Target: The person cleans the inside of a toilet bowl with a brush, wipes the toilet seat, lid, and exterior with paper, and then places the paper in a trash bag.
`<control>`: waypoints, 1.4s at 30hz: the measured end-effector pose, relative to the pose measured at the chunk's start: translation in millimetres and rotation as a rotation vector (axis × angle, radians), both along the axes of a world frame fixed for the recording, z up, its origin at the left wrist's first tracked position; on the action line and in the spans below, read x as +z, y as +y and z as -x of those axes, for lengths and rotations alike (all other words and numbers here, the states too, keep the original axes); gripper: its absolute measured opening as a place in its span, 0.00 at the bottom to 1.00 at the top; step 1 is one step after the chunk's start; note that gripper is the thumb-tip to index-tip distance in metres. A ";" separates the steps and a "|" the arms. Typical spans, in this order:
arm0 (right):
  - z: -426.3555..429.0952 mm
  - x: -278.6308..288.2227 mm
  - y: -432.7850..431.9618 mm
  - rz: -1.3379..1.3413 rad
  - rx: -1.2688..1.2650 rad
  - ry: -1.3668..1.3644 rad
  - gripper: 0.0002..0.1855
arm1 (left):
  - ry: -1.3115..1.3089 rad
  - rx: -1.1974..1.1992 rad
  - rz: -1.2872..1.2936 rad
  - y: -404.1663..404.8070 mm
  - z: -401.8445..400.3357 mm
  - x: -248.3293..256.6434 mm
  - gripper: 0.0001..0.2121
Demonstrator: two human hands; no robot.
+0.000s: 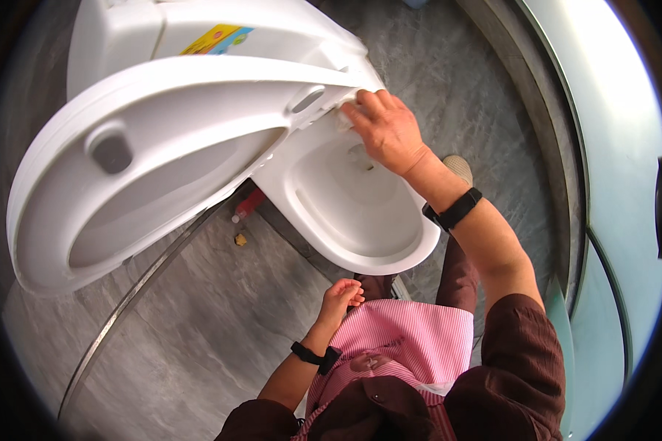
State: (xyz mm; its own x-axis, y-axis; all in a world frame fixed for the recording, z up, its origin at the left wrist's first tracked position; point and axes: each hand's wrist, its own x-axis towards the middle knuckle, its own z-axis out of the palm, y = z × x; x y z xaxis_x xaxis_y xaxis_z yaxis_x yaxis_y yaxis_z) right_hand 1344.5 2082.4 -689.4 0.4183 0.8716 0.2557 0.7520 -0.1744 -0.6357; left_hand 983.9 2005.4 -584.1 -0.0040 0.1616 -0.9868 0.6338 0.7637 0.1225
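Observation:
My right hand [389,129] presses a crumpled white cloth or tissue [345,113] on the rear rim of a white toilet bowl [358,198], close to the seat hinges. The fingers cover part of the white material. Left of the bowl, the toilet seat and lid [160,77] stand raised. My left hand [343,297] is below the front of the bowl, beside my pink striped apron [419,331], with its fingers loosely curled and nothing visible in it. A small dark spot shows inside the bowl.
A white toilet tank [127,33] with a coloured sticker rises behind the seat. A red bottle [248,205] and a small yellowish lump [240,240] lie on the grey floor [198,308]. Curved glass [612,193] stands at the right above a dark raised edge [562,154].

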 end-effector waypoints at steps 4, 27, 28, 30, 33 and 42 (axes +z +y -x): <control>-8.6 6.0 -22.1 0.105 -0.189 0.049 0.19 | -0.007 0.027 -0.045 7.5 6.8 6.3 0.09; 111.8 83.7 55.3 -0.115 -0.522 1.320 0.16 | -0.040 0.247 -0.167 8.5 106.9 9.4 0.06; 122.2 75.0 62.7 -0.004 -0.473 1.288 0.17 | -0.028 0.259 -0.156 6.6 106.3 9.0 0.06; 147.2 56.1 68.7 0.106 -0.253 1.317 0.16 | -0.064 0.335 -0.175 -0.9 106.1 9.9 0.07; 176.3 59.2 55.3 0.240 -0.203 1.270 0.17 | -0.123 0.491 -0.178 -26.6 112.9 8.1 0.08; 163.8 5.0 74.3 0.120 -0.502 1.019 0.18 | -0.137 0.802 -0.078 -126.9 126.1 -23.4 0.08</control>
State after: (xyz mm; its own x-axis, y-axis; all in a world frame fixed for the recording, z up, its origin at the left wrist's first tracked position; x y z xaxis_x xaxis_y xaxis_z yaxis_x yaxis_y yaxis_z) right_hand 1180.7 2156.7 -684.4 0.6915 0.5431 -0.4762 -0.2763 -0.4102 -0.8691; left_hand 857.8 1878.5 -607.4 -0.0277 0.2289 -0.9730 -0.1266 0.9648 0.2306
